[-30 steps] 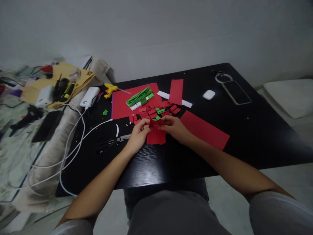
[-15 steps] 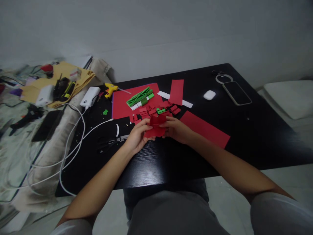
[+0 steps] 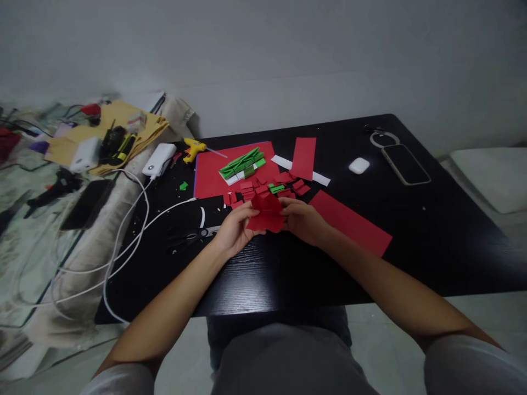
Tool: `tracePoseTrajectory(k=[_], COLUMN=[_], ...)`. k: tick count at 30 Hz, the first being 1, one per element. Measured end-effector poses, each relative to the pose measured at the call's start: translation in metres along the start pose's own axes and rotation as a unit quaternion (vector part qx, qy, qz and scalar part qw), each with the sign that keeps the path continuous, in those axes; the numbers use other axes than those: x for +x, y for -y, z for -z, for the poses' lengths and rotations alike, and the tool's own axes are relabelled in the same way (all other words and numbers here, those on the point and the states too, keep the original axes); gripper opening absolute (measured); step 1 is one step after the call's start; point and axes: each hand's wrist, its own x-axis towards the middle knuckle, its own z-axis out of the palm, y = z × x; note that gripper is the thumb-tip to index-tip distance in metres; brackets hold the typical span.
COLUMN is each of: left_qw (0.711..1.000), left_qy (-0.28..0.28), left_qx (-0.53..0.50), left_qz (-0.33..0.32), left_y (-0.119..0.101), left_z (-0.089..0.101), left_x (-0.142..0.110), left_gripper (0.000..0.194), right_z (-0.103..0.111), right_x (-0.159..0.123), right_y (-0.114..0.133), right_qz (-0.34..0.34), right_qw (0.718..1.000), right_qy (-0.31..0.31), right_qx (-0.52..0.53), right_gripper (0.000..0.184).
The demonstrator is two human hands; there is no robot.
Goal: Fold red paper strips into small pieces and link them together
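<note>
A folded piece of red paper [image 3: 267, 213] is held up between both hands, near the front of the black table. My left hand [image 3: 237, 227] is closed on its left side, thumb on top and fingers underneath. On the right side, my right hand [image 3: 302, 219] pinches the paper's edge; some of its fingers are hidden behind it. Just beyond lie several small folded red paper pieces [image 3: 247, 189] and a folded green piece [image 3: 276, 188]. Scissors [image 3: 193, 236] with dark handles rest left of my left hand, the blade tips partly behind it.
A red sheet [image 3: 349, 222] lies beside my right forearm. Behind are a larger red sheet [image 3: 208, 181], a bundle of folded green paper [image 3: 242, 162] and a yellow glue gun [image 3: 193, 149]. White cables [image 3: 144, 233] cross the left side. A phone [image 3: 406, 164] lies at right.
The red paper was hanging flat with its lower part down; it has been tilted up and bent along a crease. Both hands shifted their hold with fingers now underneath. The view turned slightly.
</note>
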Motion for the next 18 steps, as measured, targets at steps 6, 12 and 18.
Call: tracePoseTrajectory(k=[6, 12, 18], left_qw=[1.0, 0.991, 0.919], left_qy=[0.0, 0.016, 0.015], left_qx=[-0.01, 0.079, 0.291], left_qz=[-0.012, -0.111, -0.265], left_y=[-0.0005, 0.0034, 0.0079], left_z=[-0.0001, 0.0043, 0.008], left_x=[-0.0001, 0.0031, 0.0032], left_gripper=[0.021, 0.024, 0.017], right_z=[0.0036, 0.0047, 0.0049], right_x=[0.0026, 0.0019, 0.0011], right_y=[-0.0031, -0.0011, -0.003], right_qz=[0.04, 0.086, 0.128], right_qw=[0.999, 0.994, 0.977], right_qy=[0.012, -0.001, -0.057], right_qx=[-0.012, -0.063, -0.158], right_gripper=[0.026, 0.029, 0.028])
